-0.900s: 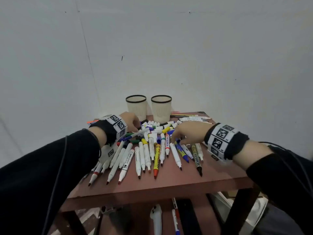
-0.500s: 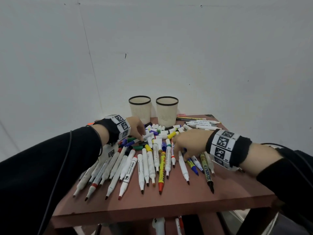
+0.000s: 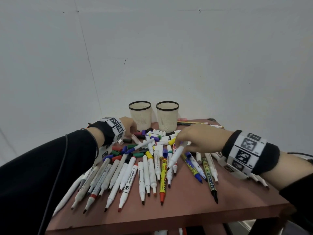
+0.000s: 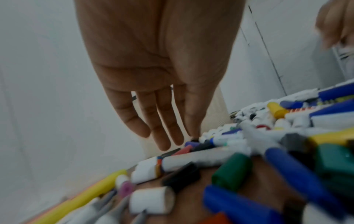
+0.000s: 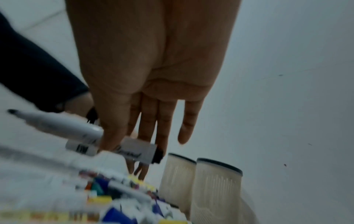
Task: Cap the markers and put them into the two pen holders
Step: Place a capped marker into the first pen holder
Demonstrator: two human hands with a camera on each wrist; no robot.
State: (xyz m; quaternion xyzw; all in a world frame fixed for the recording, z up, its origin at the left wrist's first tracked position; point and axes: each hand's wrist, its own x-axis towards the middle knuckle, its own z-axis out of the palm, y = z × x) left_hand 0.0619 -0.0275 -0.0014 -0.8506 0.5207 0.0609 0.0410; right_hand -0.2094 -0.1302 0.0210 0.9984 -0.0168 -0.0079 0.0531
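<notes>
Many uncapped markers (image 3: 147, 173) lie in a row on the brown table (image 3: 186, 212), with loose coloured caps (image 3: 157, 136) heaped behind them. Two cream pen holders (image 3: 140, 114) (image 3: 167, 116) stand empty at the back. My right hand (image 3: 182, 141) pinches a white marker (image 3: 176, 155) and holds it above the row, black tip down towards me. In the right wrist view the thumb and fingers (image 5: 107, 136) grip that marker (image 5: 63, 127). My left hand (image 3: 131, 128) hovers by the left holder; its fingers (image 4: 162, 133) are straight over the caps and hold nothing.
More pens (image 3: 193, 123) and a pink eraser (image 3: 182, 119) lie at the back right by the white wall. A yellow pen (image 4: 86, 195) lies at the table's left edge. Other markers show below the table (image 3: 160, 232).
My right hand has picked a white marker out of the row and raised it. My left hand has reached further back toward the caps by the left holder.
</notes>
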